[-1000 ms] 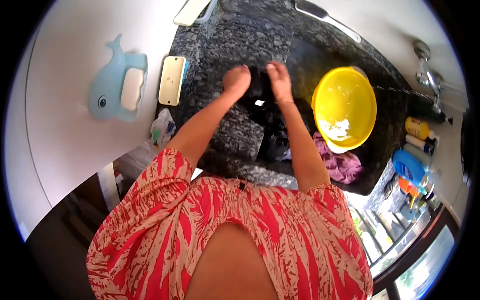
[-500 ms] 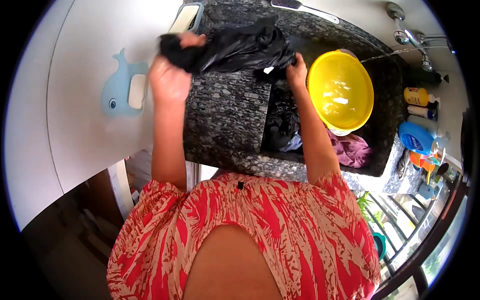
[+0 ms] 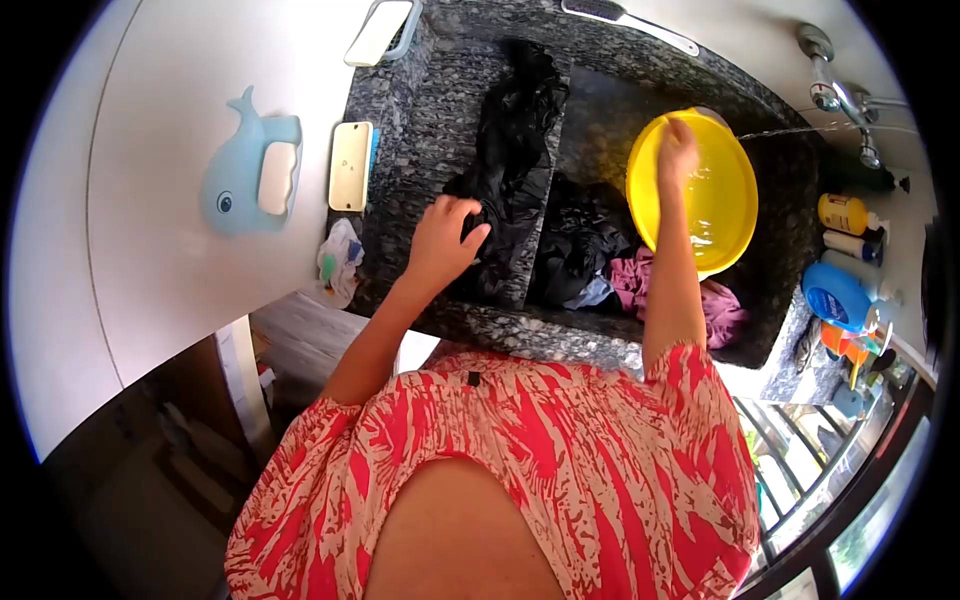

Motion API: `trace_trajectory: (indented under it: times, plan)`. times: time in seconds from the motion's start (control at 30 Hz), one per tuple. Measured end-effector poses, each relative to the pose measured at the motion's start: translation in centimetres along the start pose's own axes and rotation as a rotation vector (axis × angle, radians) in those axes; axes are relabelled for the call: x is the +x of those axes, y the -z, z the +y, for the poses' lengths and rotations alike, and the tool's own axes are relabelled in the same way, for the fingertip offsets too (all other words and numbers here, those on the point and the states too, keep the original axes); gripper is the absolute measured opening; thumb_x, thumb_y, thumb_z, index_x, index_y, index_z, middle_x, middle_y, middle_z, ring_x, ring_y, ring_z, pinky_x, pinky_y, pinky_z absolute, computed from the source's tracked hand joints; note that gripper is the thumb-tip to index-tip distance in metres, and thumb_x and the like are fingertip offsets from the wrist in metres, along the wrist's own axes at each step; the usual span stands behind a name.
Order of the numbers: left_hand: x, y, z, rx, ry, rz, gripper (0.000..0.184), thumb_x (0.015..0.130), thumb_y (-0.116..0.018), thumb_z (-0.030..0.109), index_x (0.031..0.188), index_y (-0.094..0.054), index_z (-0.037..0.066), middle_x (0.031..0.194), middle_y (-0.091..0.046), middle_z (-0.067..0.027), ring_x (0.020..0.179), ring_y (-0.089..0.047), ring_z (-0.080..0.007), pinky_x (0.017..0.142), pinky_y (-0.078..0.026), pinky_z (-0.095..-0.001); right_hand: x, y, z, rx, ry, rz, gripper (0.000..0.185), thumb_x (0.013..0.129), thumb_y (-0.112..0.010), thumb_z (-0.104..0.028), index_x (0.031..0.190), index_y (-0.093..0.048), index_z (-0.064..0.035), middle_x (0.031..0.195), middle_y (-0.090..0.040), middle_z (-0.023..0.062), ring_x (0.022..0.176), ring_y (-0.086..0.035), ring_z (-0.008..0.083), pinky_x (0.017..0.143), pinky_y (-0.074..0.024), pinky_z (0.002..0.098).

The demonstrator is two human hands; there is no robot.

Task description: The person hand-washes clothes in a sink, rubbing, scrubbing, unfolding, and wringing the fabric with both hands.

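Note:
A wet black garment (image 3: 512, 150) lies stretched along the ribbed stone washboard (image 3: 450, 90). At its near left side is my left hand (image 3: 447, 240), thumb and fingers apart, next to the cloth without gripping it. My right hand (image 3: 679, 155) reaches over the left part of a yellow basin (image 3: 742, 200) holding water. Its fingers point down and away, blurred and partly hidden. Below that forearm, a purple cloth (image 3: 722, 312) and more black clothes (image 3: 580, 235) lie in the sink, with a light blue piece of fabric (image 3: 592, 292) among them.
Water runs from the wall tap (image 3: 822, 90) toward the basin. A scrubbing brush (image 3: 640, 25) lies on the back ledge. On the left are a cream-coloured brush (image 3: 349, 168) and a whale soap holder (image 3: 235, 180). Bottles, including a blue one (image 3: 836, 297), line the right edge.
The black garment, held up between both hands before, now lies on the washboard. My left hand has let go and come nearer; my right hand has moved right, over the basin.

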State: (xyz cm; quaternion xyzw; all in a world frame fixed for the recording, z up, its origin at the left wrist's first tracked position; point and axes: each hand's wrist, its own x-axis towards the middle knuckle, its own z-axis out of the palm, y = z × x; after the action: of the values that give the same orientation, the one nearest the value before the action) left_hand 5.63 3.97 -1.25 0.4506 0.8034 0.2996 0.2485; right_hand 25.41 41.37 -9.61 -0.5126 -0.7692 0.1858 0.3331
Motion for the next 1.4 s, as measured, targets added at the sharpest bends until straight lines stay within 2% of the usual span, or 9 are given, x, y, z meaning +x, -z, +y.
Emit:
trace_trajectory:
  times: [0.13,0.23,0.37,0.5,0.63,0.77,0.97,1.17,1.4]
  plan:
    - [2.7,-1.8,1.5,0.33,-0.205,0.161,0.046,0.077,-0.069,0.045,0.109,-0.062,0.012,0.126,-0.047,-0.0182,0.107,-0.046,-0.0369,0.097,-0.032,-0.0515,-4.2,7.5,10.3,-0.349,-0.417,0.237,0.04,0.086,-0.049,-0.038,0.1,-0.07,-0.0066,0.094,-0.07,0.0134,0.084,-0.066,0.0332,0.074,-0.0519,0.0388]
    - [2.9,-3.5,0.6,0.462,-0.255,0.039,0.039,0.077,-0.069,0.043,0.098,-0.066,0.011,0.12,-0.051,-0.0161,0.105,-0.047,-0.034,0.093,-0.033,-0.0511,-5.0,6.4,10.9,0.356,-0.795,0.318,0.04,0.09,-0.047,-0.032,0.102,-0.067,0.0005,0.093,-0.069,0.0141,0.081,-0.065,0.032,0.077,-0.052,0.0473]
    - [6.7,-0.8,1.4,0.24,0.093,-0.137,0.033,0.078,-0.069,0.039,0.091,-0.065,0.009,0.109,-0.057,-0.0109,0.101,-0.051,-0.0282,0.079,-0.039,-0.0443,-3.6,4.7,0.1,1.56,-0.665,-0.697,0.042,0.091,-0.056,-0.036,0.113,-0.06,-0.0005,0.099,-0.066,0.0141,0.095,-0.063,0.027,0.079,-0.0534,0.0416]
    - [10.6,-3.3,-1.0,0.434,0.127,-0.029,0.101,0.076,-0.057,0.07,0.146,-0.024,0.005,0.147,-0.031,-0.0197,0.136,-0.029,-0.0372,0.105,-0.025,-0.0581,0.4,-0.6,-13.8,0.76,-0.351,-1.39,0.051,0.089,-0.058,-0.044,0.119,-0.059,-0.0027,0.098,-0.067,0.0148,0.096,-0.064,0.0279,0.087,-0.0495,0.0411]
    - [8.3,-5.7,-1.5,0.24,0.171,-0.211,0.127,0.065,-0.055,0.082,0.149,-0.006,0.001,0.155,-0.008,-0.0214,0.142,-0.01,-0.0406,0.107,-0.012,-0.0668,1.2,-13.0,-14.2,0.016,0.261,-0.633,0.06,0.081,-0.062,-0.057,0.129,-0.057,-0.0213,0.127,-0.056,0.0146,0.116,-0.054,0.0315,0.098,-0.0419,0.0458]
    - [4.3,-4.9,-0.7,0.302,0.203,-0.204,0.132,0.063,-0.06,0.08,0.148,-0.002,-0.002,0.154,-0.008,-0.0234,0.142,-0.007,-0.0416,0.106,-0.01,-0.0683,-5.5,-15.8,-14.9,-0.393,0.501,-0.607,0.059,0.077,-0.063,-0.058,0.124,-0.06,-0.0227,0.141,-0.044,0.0075,0.13,-0.036,0.0385,0.102,-0.0333,0.0541]
    - [5.6,-5.1,-2.0,0.414,0.3,-0.112,0.118,0.072,-0.062,0.069,0.143,-0.014,-0.011,0.153,-0.011,-0.0263,0.142,-0.008,-0.0412,0.107,-0.011,-0.066,-5.5,-8.6,-18.1,0.194,-0.274,-1.037,0.028,0.075,-0.07,-0.043,0.083,-0.069,-0.0168,0.099,-0.061,0.0072,0.099,-0.056,0.0313,0.083,-0.0449,0.0425]
    - [6.5,-5.8,-1.9,0.546,0.126,-0.221,0.081,0.084,-0.052,0.055,0.147,-0.028,0.009,0.152,-0.017,-0.0257,0.142,-0.007,-0.044,0.109,-0.006,-0.0648,-13.7,-6.9,-17.5,0.086,0.76,-0.611,0.024,0.074,-0.068,-0.036,0.073,-0.059,-0.014,0.083,-0.051,0.0075,0.081,-0.052,0.0293,0.068,-0.0414,0.0427]
    - [6.3,-6.4,-2.0,0.405,0.157,0.004,0.096,0.085,-0.049,0.061,0.143,-0.02,-0.009,0.151,-0.018,-0.0257,0.142,-0.012,-0.039,0.111,-0.007,-0.0602,-6.0,-17.7,-17.3,-0.04,0.211,-0.562,0.039,0.077,-0.066,-0.051,0.102,-0.067,-0.0198,0.091,-0.062,0.0101,0.087,-0.058,0.0326,0.077,-0.0467,0.0437]
